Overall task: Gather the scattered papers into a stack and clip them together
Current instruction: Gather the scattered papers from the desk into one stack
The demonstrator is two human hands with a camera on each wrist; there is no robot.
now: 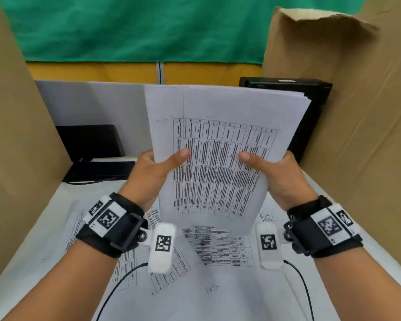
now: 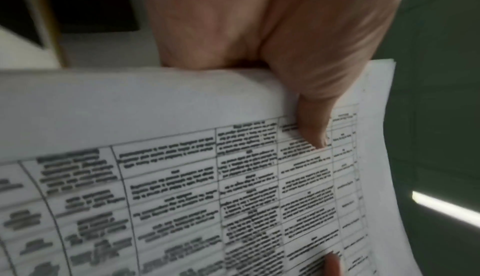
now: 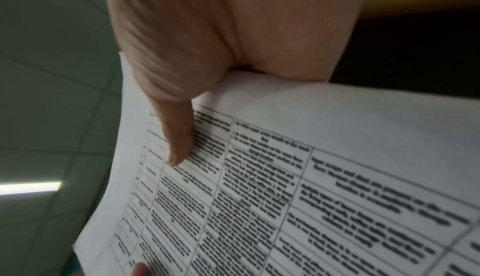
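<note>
A stack of white papers printed with a table stands upright above the desk, its top edges slightly fanned. My left hand grips its left edge, thumb on the front sheet and fingers hidden behind. My right hand grips the right edge the same way. The left wrist view shows the left hand with its thumb pressed on the stack of papers. The right wrist view shows the right hand with its thumb on the stack of papers. More printed sheets lie scattered flat on the desk below. No clip is visible.
Cardboard walls stand at the left and right. A black box sits behind the stack at the back right, another black device at the back left with a cable. A small clear object lies on the sheets.
</note>
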